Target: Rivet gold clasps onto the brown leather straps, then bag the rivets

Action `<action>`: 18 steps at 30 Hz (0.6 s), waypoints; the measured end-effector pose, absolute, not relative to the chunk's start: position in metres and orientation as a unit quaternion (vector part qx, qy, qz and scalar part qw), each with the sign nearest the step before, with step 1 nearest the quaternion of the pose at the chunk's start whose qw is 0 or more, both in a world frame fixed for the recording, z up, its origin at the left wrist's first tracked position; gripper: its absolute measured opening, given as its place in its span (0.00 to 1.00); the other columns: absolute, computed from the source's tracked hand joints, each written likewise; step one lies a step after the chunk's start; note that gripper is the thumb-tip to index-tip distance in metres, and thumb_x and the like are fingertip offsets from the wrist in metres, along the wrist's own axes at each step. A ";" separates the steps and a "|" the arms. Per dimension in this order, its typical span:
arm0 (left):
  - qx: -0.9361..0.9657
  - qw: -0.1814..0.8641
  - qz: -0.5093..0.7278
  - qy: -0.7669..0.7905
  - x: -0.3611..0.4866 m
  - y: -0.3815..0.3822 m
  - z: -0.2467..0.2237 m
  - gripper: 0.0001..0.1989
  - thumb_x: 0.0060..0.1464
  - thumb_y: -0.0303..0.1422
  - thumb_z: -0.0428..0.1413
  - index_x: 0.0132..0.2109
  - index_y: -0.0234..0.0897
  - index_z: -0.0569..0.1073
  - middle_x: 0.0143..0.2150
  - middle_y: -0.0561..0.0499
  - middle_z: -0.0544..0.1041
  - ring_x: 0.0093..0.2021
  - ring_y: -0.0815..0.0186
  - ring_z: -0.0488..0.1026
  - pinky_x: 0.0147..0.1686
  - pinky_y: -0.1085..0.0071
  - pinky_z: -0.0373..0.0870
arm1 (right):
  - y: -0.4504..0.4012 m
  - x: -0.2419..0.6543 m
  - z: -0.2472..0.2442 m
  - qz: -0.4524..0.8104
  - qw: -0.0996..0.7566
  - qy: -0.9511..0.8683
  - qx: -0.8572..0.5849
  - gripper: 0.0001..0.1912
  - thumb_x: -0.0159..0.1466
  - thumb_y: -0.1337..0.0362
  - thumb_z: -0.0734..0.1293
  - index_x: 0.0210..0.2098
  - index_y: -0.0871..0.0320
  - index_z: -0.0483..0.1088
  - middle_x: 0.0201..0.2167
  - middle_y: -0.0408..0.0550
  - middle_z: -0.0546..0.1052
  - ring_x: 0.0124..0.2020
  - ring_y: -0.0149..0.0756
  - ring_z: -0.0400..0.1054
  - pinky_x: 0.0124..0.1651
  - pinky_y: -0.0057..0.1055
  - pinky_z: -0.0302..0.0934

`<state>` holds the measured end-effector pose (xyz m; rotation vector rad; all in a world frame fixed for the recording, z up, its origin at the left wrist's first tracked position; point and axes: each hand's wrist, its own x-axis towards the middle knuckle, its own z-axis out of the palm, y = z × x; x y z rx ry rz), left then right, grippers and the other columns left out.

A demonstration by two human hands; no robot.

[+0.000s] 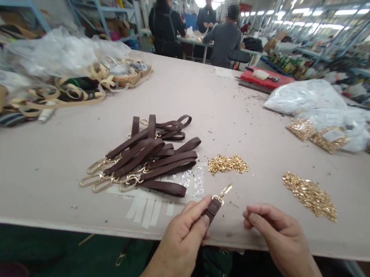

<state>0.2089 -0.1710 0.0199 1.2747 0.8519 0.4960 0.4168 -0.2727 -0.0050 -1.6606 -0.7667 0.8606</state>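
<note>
The left fingers [199,206] are gripping a dark brown strap [214,206], its gold clasp [226,191] projecting beyond their tips. Right of them, the right fingers [264,210] are meeting in a pinch; whether they are holding anything cannot be told. Just ahead, between both sets of fingers, a heap of gold pieces [228,164] is lying on the desk [217,97]; a second heap [310,196] is lying to the right of the right fingers. Similar straps [152,149] are lying piled ahead and left of the left fingers.
</note>
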 end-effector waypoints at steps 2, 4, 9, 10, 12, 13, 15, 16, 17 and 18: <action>0.603 0.672 0.236 0.360 0.217 -0.176 0.020 0.20 0.62 0.33 0.51 0.60 0.46 0.71 0.53 0.51 0.74 0.48 0.64 0.71 0.50 0.69 0.68 | -0.276 0.401 -0.003 0.409 0.582 -0.281 -0.645 0.12 0.56 0.57 0.75 0.36 0.56 0.76 0.26 0.45 0.79 0.29 0.34 0.73 0.34 0.28 0.70; 0.616 0.665 0.246 0.343 0.223 -0.180 0.020 0.20 0.59 0.28 0.52 0.57 0.45 0.73 0.52 0.53 0.76 0.52 0.64 0.71 0.54 0.69 0.66 | -0.276 0.389 -0.001 0.451 0.611 -0.239 -0.605 0.12 0.55 0.58 0.76 0.35 0.56 0.76 0.26 0.44 0.79 0.28 0.32 0.73 0.34 0.28 0.69; 0.617 0.662 0.253 0.341 0.231 -0.188 0.020 0.15 0.57 0.25 0.53 0.48 0.44 0.78 0.45 0.55 0.78 0.47 0.66 0.73 0.50 0.73 0.68 | -0.274 0.378 0.002 0.509 0.620 -0.185 -0.569 0.13 0.52 0.59 0.79 0.33 0.56 0.77 0.25 0.44 0.80 0.26 0.32 0.74 0.33 0.28 0.71; 0.618 0.665 0.250 0.337 0.231 -0.190 0.021 0.15 0.58 0.25 0.54 0.48 0.44 0.78 0.43 0.55 0.78 0.46 0.66 0.74 0.49 0.73 0.68 | -0.274 0.378 0.002 0.510 0.617 -0.188 -0.569 0.12 0.52 0.59 0.79 0.33 0.57 0.77 0.25 0.45 0.80 0.27 0.32 0.74 0.33 0.28 0.71; 0.604 0.691 0.240 0.317 0.233 -0.192 0.023 0.14 0.59 0.27 0.53 0.49 0.43 0.78 0.41 0.55 0.78 0.44 0.66 0.74 0.47 0.73 0.69 | -0.274 0.377 0.003 0.512 0.609 -0.198 -0.573 0.12 0.52 0.59 0.78 0.32 0.58 0.78 0.25 0.47 0.80 0.27 0.33 0.74 0.34 0.29 0.70; 0.595 0.706 0.234 0.306 0.233 -0.193 0.024 0.15 0.60 0.27 0.52 0.50 0.42 0.78 0.40 0.55 0.78 0.43 0.67 0.75 0.46 0.73 0.70 | -0.274 0.377 0.003 0.513 0.604 -0.203 -0.576 0.13 0.52 0.58 0.78 0.33 0.58 0.78 0.25 0.47 0.80 0.27 0.33 0.74 0.34 0.29 0.70; 0.582 0.725 0.226 0.290 0.233 -0.195 0.024 0.15 0.62 0.28 0.51 0.52 0.42 0.77 0.38 0.55 0.78 0.43 0.67 0.75 0.46 0.73 0.70 | -0.275 0.377 0.005 0.513 0.594 -0.209 -0.584 0.13 0.51 0.57 0.78 0.33 0.58 0.79 0.24 0.47 0.80 0.26 0.33 0.73 0.33 0.29 0.70; 0.582 0.727 0.226 0.287 0.233 -0.196 0.023 0.16 0.62 0.27 0.50 0.52 0.42 0.77 0.37 0.56 0.78 0.42 0.67 0.75 0.46 0.73 0.70 | -0.275 0.377 0.006 0.511 0.588 -0.213 -0.590 0.14 0.51 0.57 0.78 0.32 0.58 0.79 0.24 0.47 0.79 0.26 0.32 0.73 0.33 0.29 0.69; 0.586 0.724 0.226 0.287 0.233 -0.197 0.022 0.16 0.62 0.27 0.50 0.52 0.42 0.77 0.37 0.56 0.78 0.42 0.67 0.75 0.46 0.73 0.70 | -0.276 0.377 0.006 0.509 0.580 -0.221 -0.596 0.13 0.51 0.57 0.78 0.32 0.58 0.79 0.23 0.47 0.79 0.26 0.32 0.72 0.33 0.29 0.69; 0.591 0.719 0.226 0.287 0.232 -0.197 0.021 0.16 0.62 0.26 0.50 0.52 0.42 0.77 0.37 0.56 0.78 0.42 0.67 0.75 0.45 0.74 0.70 | -0.276 0.377 0.007 0.505 0.572 -0.231 -0.604 0.13 0.52 0.56 0.78 0.32 0.58 0.79 0.23 0.46 0.79 0.26 0.31 0.72 0.34 0.28 0.68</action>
